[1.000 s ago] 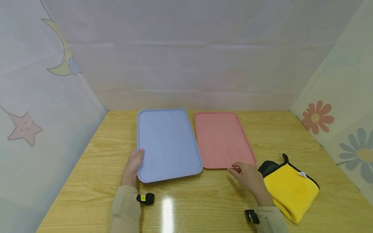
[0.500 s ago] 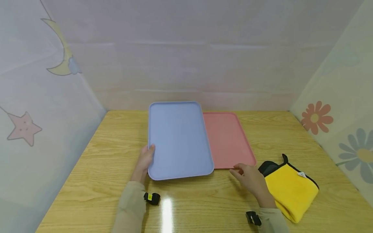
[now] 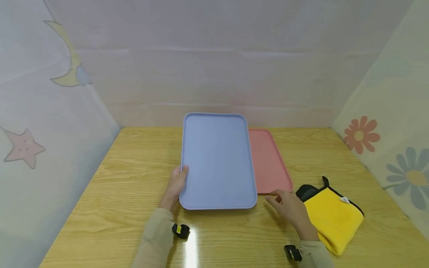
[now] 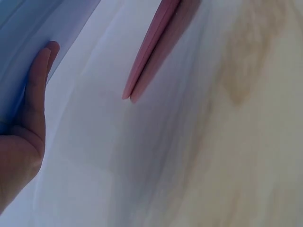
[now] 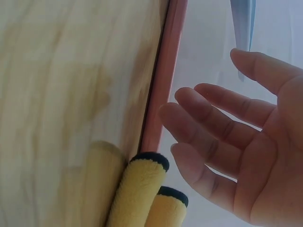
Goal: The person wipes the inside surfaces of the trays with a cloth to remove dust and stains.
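My left hand (image 3: 175,182) grips a blue tray (image 3: 218,163) by its left edge, thumb over the rim. In the left wrist view the blue tray (image 4: 47,28) is raised off the table, fingers along its underside. The pink tray (image 3: 269,163) lies flat on the table, its left part hidden behind the blue one in the head view. At the pink tray's front right corner is my right hand (image 3: 289,206), holding nothing. The right wrist view shows that hand's fingers (image 5: 213,118) loosely bent beside the pink tray's edge (image 5: 165,71).
A folded yellow cloth (image 3: 335,219) with black trim lies to the right of my right hand. Underneath is a wooden table (image 3: 117,208). A pale fabric backdrop (image 3: 201,67) stands behind it and along both sides.
My left hand has carried the blue tray rightward, so that it now overlaps more of the pink tray in the head view. My right hand has barely moved.
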A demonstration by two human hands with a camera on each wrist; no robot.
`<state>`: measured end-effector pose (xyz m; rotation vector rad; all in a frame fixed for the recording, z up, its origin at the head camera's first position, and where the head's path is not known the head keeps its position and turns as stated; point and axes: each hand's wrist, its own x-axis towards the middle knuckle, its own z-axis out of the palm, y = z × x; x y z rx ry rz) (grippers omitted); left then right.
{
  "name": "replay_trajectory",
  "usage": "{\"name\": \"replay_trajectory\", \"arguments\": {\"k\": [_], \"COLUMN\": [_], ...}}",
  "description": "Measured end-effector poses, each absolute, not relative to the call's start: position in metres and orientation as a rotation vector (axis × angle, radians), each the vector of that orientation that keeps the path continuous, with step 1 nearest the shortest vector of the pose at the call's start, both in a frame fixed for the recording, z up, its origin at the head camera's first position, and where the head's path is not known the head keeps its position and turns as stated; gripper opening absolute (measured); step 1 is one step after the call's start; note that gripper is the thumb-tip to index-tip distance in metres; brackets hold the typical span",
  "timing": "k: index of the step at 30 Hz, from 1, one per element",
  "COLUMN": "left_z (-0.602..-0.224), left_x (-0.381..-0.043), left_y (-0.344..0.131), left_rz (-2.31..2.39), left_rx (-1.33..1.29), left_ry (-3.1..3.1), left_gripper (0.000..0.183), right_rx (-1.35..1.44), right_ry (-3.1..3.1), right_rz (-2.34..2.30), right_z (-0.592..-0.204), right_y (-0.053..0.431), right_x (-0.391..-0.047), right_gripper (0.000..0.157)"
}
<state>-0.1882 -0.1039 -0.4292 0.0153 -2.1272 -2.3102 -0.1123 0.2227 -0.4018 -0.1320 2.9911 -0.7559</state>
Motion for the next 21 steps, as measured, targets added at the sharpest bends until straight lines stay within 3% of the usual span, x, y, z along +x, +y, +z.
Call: {"name": "replay_trajectory", "arguments": {"k": [21], "left_z": [-0.424], "left_x": [-0.177], "left_y": [-0.099], "left_rz": [-2.340], "left_rx": [-0.031], "left_ry": [-2.066], "left_gripper": [0.034], "right_rx": [0.096], "right_ry": [3.013], "right_rz": [-0.808], "right_z": [-0.377], "right_y": [0.303], "right_x": [-0.106], "right_gripper": [0.056]}}
